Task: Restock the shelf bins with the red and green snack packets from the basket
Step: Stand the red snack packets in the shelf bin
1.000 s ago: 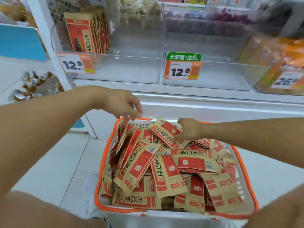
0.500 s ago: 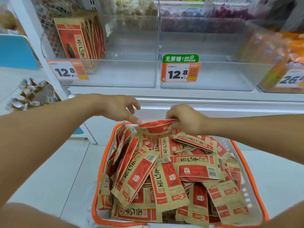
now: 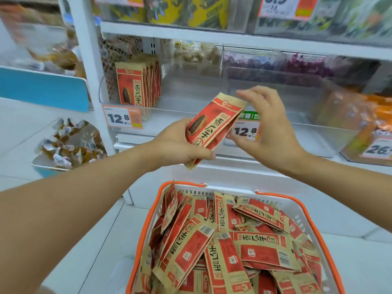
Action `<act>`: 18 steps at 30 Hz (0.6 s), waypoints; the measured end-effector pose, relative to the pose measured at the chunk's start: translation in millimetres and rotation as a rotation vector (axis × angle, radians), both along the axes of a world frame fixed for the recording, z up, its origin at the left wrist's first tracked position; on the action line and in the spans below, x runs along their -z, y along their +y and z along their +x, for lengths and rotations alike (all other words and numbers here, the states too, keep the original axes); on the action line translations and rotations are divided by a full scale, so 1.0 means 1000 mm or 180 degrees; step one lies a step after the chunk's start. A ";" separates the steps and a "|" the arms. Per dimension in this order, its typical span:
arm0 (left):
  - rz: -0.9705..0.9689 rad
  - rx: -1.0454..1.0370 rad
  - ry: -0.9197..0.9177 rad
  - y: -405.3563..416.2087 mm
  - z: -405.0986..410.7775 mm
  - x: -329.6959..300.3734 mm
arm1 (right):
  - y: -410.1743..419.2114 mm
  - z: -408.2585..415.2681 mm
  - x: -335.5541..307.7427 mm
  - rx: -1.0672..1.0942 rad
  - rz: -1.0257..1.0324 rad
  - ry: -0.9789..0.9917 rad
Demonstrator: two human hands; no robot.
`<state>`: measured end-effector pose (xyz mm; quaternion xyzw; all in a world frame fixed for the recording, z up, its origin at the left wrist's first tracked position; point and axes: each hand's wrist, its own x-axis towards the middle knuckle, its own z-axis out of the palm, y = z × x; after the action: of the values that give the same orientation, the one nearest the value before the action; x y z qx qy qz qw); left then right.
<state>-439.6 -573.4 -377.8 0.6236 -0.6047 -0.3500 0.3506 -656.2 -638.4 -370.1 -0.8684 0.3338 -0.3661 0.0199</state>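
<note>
the left hand grips the lower end of a red and tan snack packet, fingers and thumb curled round it. the right hand is beside the packet's upper end, fingers spread and relaxed; i cannot tell whether they touch it. the packet is tilted, above the orange basket full of similar packets, in front of the clear shelf bins.
</note>
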 end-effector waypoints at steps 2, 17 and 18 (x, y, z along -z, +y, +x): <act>-0.0388 -0.0394 -0.0006 0.002 0.012 -0.002 | 0.009 0.017 -0.011 -0.0013 0.1956 -0.0855; -0.1007 -0.1936 -0.0654 0.001 0.109 0.008 | -0.051 0.189 -0.076 -0.0735 0.1139 -0.0477; -0.0896 -0.1901 -0.0579 0.003 0.113 0.008 | -0.059 0.204 -0.074 -0.0669 0.1363 -0.0476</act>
<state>-326.8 -570.3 -386.2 0.7473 -0.4666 -0.0879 0.4648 -452.5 -697.7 -296.4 -0.8449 0.3091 -0.3462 0.2661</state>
